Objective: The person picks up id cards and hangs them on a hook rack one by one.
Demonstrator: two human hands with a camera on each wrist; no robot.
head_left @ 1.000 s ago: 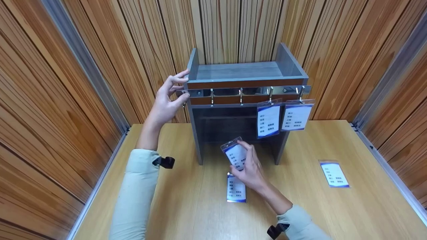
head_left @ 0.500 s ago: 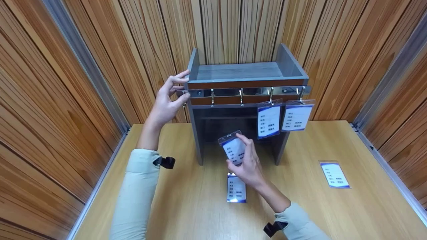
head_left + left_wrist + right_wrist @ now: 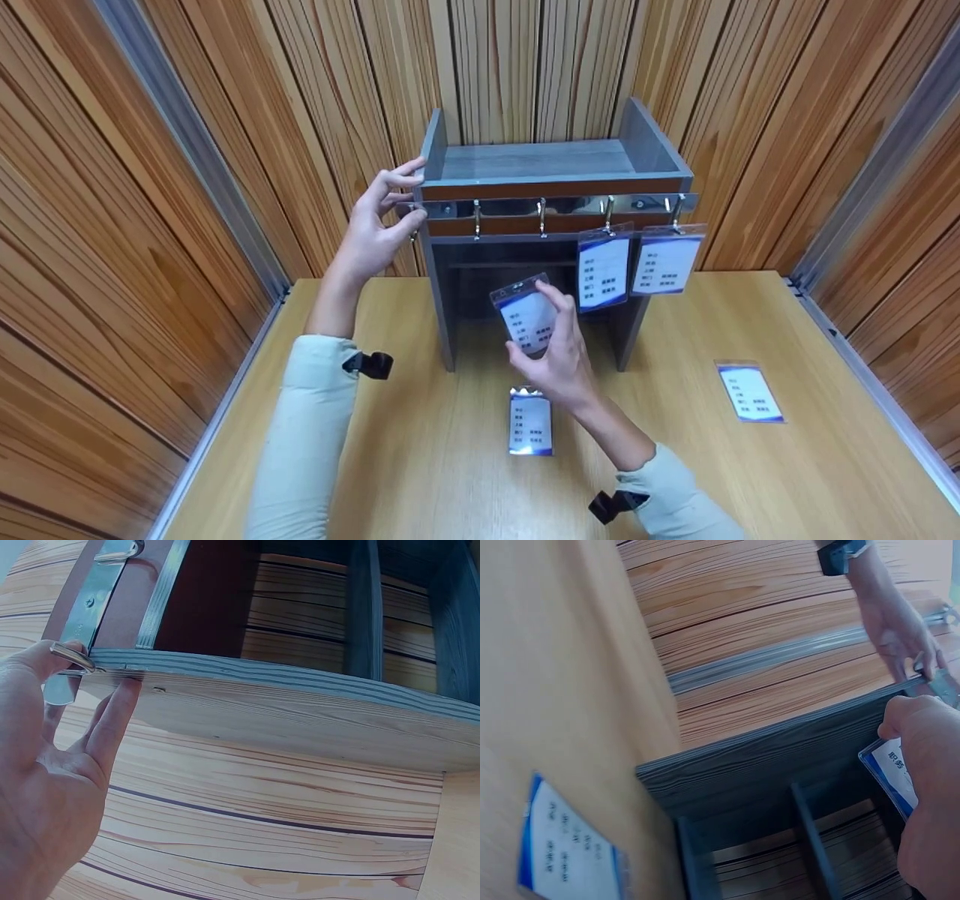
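In the head view, my right hand (image 3: pixel 559 367) pinches a name badge in a clear sleeve (image 3: pixel 525 319) by its right and lower edges. The badge is tilted, in front of the shelf opening and below the hooks. My left hand (image 3: pixel 379 225) grips the left end of the metal hook rail (image 3: pixel 510 208), thumb in front and fingers against the side of the grey shelf unit (image 3: pixel 532 159). The left wrist view shows that thumb beside a hook (image 3: pixel 71 656). Two badges hang from the right hooks: one (image 3: pixel 602 274) beside another (image 3: pixel 664 264).
A badge (image 3: pixel 531 427) lies on the wooden table (image 3: pixel 420 465) below my right hand, and one more (image 3: pixel 750 394) lies at the right. Wood-plank walls (image 3: pixel 495 67) stand behind and at both sides.
My right hand has raised the pinched badge toward the hook rail, away from the badge lying on the table. My left hand has stayed in place.
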